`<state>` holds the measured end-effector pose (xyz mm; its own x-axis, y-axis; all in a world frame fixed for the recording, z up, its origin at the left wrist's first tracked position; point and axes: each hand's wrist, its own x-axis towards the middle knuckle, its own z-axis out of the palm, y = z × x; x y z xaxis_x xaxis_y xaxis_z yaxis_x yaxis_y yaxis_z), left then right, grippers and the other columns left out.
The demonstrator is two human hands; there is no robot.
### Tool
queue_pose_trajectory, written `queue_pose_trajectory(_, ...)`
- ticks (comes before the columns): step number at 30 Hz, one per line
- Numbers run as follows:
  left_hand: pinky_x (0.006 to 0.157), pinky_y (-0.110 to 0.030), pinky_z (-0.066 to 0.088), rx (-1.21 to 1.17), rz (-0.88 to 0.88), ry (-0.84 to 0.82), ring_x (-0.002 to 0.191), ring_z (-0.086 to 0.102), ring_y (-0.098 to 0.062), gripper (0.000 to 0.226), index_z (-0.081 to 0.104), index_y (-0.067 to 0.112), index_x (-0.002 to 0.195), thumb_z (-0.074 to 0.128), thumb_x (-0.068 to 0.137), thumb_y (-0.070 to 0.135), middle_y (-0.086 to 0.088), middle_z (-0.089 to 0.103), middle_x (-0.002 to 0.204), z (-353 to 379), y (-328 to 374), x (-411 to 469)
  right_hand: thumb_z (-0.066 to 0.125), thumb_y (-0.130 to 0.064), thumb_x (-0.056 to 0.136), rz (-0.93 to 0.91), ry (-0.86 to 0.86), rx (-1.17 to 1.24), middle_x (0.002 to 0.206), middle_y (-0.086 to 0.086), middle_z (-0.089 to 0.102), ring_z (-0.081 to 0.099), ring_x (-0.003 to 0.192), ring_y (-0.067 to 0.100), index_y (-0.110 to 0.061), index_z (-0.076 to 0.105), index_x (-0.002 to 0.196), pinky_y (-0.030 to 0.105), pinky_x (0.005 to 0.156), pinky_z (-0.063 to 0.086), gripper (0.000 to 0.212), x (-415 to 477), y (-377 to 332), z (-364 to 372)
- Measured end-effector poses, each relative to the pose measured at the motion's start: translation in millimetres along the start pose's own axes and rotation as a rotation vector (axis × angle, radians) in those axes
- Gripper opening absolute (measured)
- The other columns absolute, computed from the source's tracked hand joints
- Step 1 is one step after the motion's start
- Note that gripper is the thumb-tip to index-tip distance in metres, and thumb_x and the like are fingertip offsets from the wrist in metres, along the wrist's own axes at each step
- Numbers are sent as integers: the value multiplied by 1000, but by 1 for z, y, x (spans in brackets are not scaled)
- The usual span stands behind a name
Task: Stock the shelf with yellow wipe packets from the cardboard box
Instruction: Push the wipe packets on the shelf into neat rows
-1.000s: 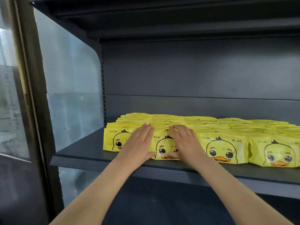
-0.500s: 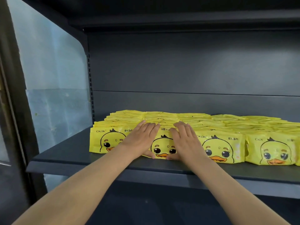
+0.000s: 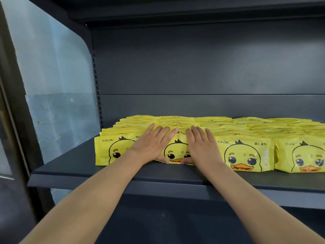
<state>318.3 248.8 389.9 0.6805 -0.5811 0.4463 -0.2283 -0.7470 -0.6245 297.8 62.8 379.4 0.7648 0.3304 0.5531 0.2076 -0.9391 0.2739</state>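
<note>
Left hand, right hand flat, fingers straight, pressing packet top; thumbs on its front face. Packet centred between hands, long axis along shelf front edge.

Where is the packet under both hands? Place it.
Head view, shelf front row: the packet lies second from left, under left hand and right hand.

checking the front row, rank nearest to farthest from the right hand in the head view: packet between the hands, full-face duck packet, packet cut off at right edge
1. packet between the hands: under the right hand, touching.
2. full-face duck packet: just to its right.
3. packet cut off at right edge: farthest right.
</note>
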Motion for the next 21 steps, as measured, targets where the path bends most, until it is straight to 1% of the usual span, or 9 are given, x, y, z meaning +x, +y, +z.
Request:
queue_pose_trajectory(2,97,-46,46,-19,-1,7,104,62,-26,128,18,5,141,60,48,83,-11,60,119,3,-2,3,67,-62,70,-22,-1,13,154,19,21,19,144,31,0,18,147,47,117,9,110,2,0,1)
queue_pose_trajectory(3,94,-46,49,-32,8,17,100,64,-26,128,23,5,139,61,45,83,-11,62,116,6,-3,4,62,-62,75,-21,-29,8,156,17,14,12,145,30,-1,10,148,46,117,3,109,3,0,0)
queue_pose_trajectory(5,93,-45,50,-42,31,46,99,64,-26,127,25,5,139,62,44,82,-12,63,114,11,-4,5,60,-62,76,-12,-42,-11,157,16,11,9,146,29,-2,7,149,45,117,0,108,4,0,0)
queue_pose_trajectory(8,93,-44,49,-45,24,83,99,64,-27,128,24,5,139,64,44,81,-12,62,115,15,-3,6,63,-64,73,2,-65,-9,156,15,15,12,145,28,-2,8,148,45,117,0,111,7,-1,-2)
queue_pose_trajectory(10,98,-46,44,-58,11,68,106,61,-28,128,16,6,142,65,48,79,-14,58,122,12,-1,5,63,-65,72,-1,-74,-13,154,14,17,15,144,28,-2,9,147,45,117,0,112,7,-2,-4)
queue_pose_trajectory(11,105,-46,37,-61,10,42,115,55,-28,128,4,7,144,63,55,78,-14,51,131,9,0,4,63,-65,71,-4,-83,-16,154,13,18,16,144,28,-3,8,147,45,117,0,112,7,-1,-6)
queue_pose_trajectory(13,116,-45,14,-34,1,-69,134,32,-27,121,-21,11,145,51,71,74,-12,26,148,0,3,2,62,-67,71,-5,-101,-23,153,12,19,17,143,28,-3,7,147,46,117,1,114,5,0,-10)
queue_pose_trajectory(15,117,-45,3,-20,-18,-111,139,21,-26,114,-23,13,144,45,76,74,-9,15,152,-8,6,0,62,-68,71,11,-112,-27,152,12,20,18,143,28,-4,4,148,48,117,1,115,2,0,-15)
queue_pose_trajectory(21,116,-47,2,-16,-57,-153,141,17,-25,110,-24,14,145,42,79,73,-8,12,153,-33,12,-14,63,-61,75,33,-137,18,155,13,14,11,145,29,-5,1,149,49,116,1,112,-10,-5,-27)
